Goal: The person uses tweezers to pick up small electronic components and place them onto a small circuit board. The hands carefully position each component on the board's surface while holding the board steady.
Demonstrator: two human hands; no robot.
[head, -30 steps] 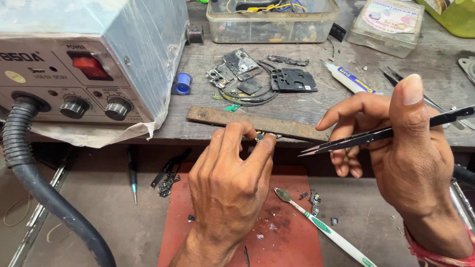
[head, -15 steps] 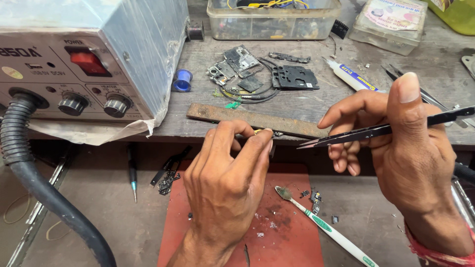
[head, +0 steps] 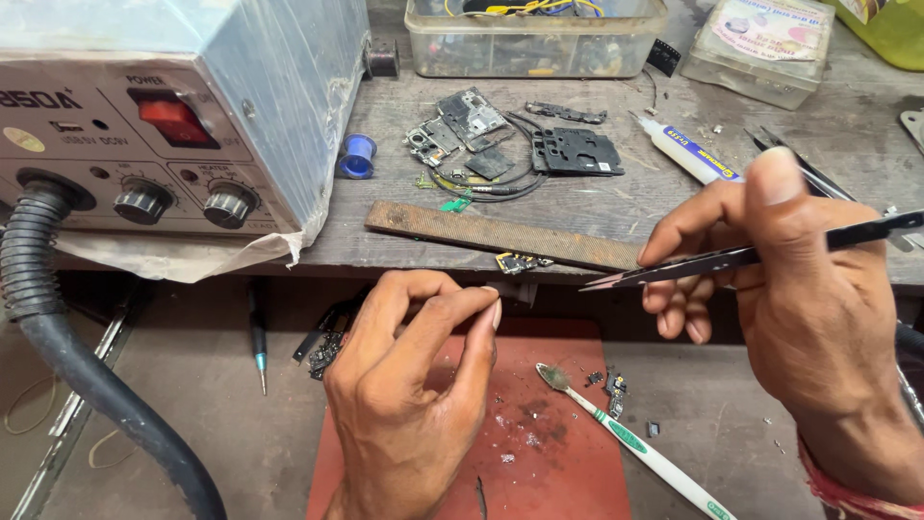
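Tweezers (head: 731, 258), dark and fine-pointed, are lying pinched in the right hand (head: 818, 318), thumb on top and fingers beneath, with the tips aiming left toward a small circuit part (head: 520, 262) that is sitting at the front edge of the surface (head: 828, 144), just below a long flat file (head: 500, 234). The left hand (head: 414, 404) is hovering just under that edge with thumb and forefinger pressed together; whether they are gripping anything tiny I cannot tell.

By my reading, the step in hand is fine picking: the tweezers are being lined up on the small part while the left hand is steadying near it. The next move is calling for a short, level reach leftward and a light squeeze, since the part is perched right at the lip and a nudge could tip it onto the red mat (head: 568, 462) below.

Room is tight above: the file is running along the edge, and loose phone parts (head: 520, 144) are crowding the surface behind it. Below, a toothbrush (head: 635, 438) is lying slantwise on the mat near the right wrist, and a hot-air station (head: 164, 116) with its black hose (head: 58, 337) is closing off the left side.
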